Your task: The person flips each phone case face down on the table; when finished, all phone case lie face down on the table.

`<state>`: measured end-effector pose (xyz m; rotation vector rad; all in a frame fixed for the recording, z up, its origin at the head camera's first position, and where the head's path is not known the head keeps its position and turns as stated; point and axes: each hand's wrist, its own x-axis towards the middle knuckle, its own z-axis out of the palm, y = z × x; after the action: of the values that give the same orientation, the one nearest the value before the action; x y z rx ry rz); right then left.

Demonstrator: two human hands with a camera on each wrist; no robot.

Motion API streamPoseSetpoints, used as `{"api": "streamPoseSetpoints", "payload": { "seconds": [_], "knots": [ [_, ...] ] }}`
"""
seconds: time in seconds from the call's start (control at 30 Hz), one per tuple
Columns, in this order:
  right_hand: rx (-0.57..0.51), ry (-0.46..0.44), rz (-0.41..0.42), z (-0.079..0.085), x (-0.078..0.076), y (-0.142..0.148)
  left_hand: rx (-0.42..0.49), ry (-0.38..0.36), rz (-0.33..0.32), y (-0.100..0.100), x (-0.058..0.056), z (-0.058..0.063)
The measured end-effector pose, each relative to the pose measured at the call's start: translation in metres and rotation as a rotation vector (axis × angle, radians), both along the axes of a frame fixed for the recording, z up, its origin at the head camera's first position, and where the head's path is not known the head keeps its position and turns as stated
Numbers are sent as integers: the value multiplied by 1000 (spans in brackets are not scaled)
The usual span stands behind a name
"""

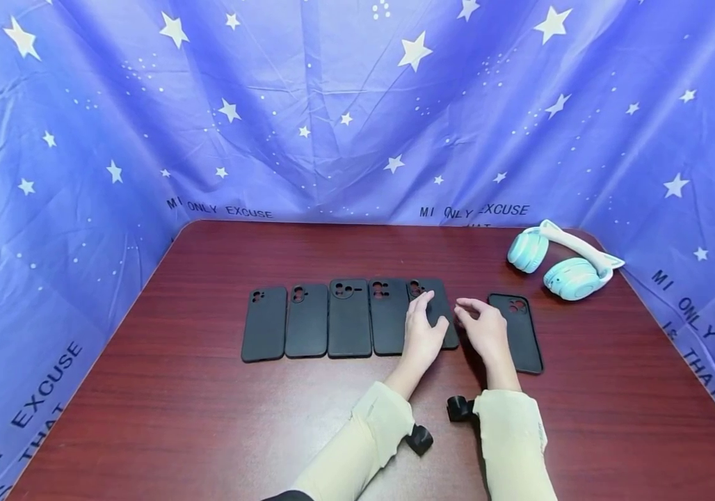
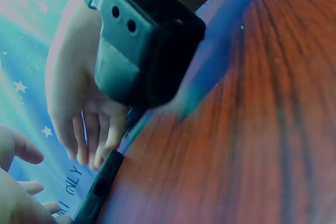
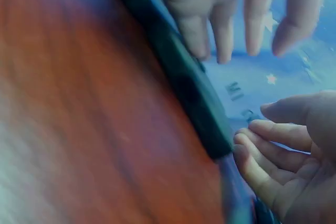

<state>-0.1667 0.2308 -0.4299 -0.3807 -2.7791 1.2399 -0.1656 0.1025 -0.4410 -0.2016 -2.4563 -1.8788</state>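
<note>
Several black phone cases lie side by side in a row, backs up, with camera cutouts at the far end. My left hand (image 1: 421,335) is over the case at the row's right end (image 1: 449,336), fingers loosely bent and thumb apart. Just right of that case is my right hand (image 1: 486,332), its fingers relaxed and thumb apart. In the right wrist view, the right fingertips (image 3: 242,150) are right at the corner of a case (image 3: 191,95). Another case (image 1: 525,339) lies apart to the right, inner side up, partly behind the right hand.
Light-blue headphones (image 1: 573,278) with a white cat-ear band lie at the table's far right. The reddish-brown wooden table (image 1: 207,417) meets a blue star-printed curtain (image 1: 332,160) behind. A black camera (image 1: 458,408) is strapped at the right wrist.
</note>
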Motion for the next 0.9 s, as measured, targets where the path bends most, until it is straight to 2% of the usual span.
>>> {"api": "streamPoseSetpoints", "payload": {
  "seconds": [0.07, 0.2, 0.33, 0.4, 0.53, 0.73, 0.9],
  "knots": [
    [5, 29, -42, 4, 2, 6, 12, 1, 8, 0, 1, 2],
    [-24, 64, -149, 10, 9, 25, 102, -11, -8, 4, 3, 6],
    [-138, 69, -247, 15, 17, 48, 205, -37, -56, 13, 6, 10],
    [-178, 64, -292, 16, 21, 60, 212, -65, -76, 20, 8, 10],
    [-178, 31, -367, 15, 28, 79, 166, -147, -128, 32, 10, 7],
    [-100, -63, -382, 7, 34, 97, 117, -269, -196, 44, 10, 4],
    [23, -54, -339, 1, 33, 96, 120, -322, -243, 51, 8, 2]
  ]
}}
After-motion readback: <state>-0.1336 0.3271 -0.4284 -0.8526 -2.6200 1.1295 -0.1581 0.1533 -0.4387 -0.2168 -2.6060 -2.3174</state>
